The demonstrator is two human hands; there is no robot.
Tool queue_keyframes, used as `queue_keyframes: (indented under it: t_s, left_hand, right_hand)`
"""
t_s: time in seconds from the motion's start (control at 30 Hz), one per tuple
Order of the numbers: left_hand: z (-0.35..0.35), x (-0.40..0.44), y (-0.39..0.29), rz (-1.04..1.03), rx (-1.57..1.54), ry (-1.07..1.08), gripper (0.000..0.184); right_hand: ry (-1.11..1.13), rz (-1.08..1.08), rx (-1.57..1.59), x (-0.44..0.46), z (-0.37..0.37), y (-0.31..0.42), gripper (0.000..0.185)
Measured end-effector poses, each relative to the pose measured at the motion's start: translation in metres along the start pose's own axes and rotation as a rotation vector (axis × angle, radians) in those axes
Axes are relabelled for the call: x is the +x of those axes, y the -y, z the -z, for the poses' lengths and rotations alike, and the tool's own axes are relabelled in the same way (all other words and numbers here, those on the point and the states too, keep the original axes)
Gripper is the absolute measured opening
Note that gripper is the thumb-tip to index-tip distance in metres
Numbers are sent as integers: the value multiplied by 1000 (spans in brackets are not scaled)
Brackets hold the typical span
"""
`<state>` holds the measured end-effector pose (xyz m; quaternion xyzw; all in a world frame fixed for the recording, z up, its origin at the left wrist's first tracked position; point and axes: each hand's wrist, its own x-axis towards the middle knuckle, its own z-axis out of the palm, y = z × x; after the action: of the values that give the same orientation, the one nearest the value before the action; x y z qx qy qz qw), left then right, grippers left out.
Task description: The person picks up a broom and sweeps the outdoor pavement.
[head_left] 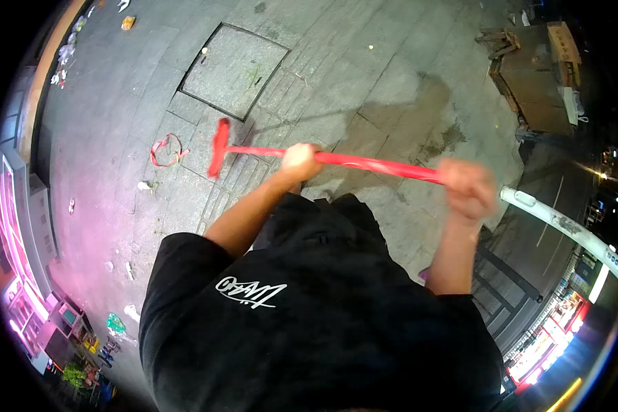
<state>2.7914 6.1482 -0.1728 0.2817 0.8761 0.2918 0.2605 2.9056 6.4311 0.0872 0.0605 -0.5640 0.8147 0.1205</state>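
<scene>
Red broom [378,165], one: left hand [301,163] clamped mid-shaft, right hand [467,187] (blurred) around the end; sweeping seems underway, next stroke likely needing reach toward the loop [154,154].

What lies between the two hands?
The red handle of the T-shaped tool spans from left hand to right hand in the head view.
</scene>
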Motion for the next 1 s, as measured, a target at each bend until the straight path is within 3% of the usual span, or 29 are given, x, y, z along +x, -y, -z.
queue_keyframes:
  t_s: [0.1,0.17,0.33,0.37,0.4,0.53,0.63,0.73,0.9,1.0]
  left_hand:
    - [14,54,-95,-128,-91,90,20]
    - [21,91,-139,-279,-192,107,23]
    - [-9,203,-172,-425,-390,-111,28]
    - [-15,229,-172,-443,-419,-150,30]
    - [-20,250,-164,-372,-406,-133,32]
    - [-37,307,-89,4,-245,-45,28]
    - [-17,297,-65,212,-139,-47,36]
    - [-14,279,-41,303,-11,-108,36]
    - [26,285,-92,364,-50,-292,32]
    - [60,334,-141,180,-114,-467,38]
  right_hand:
    - [129,219,-74,37,-8,87,40]
    - [196,217,-180,56,-19,125,41]
    - [321,256,-455,112,11,114,42]
    - [261,233,-548,129,22,101,41]
    - [199,205,-636,142,36,86,40]
    - [327,-42,-190,222,139,7,41]
    - [383,-175,-15,267,183,-24,40]
    - [289,-353,145,285,226,-65,38]
    - [466,-172,232,329,247,-12,34]
    - [534,0,109,358,236,56,34]
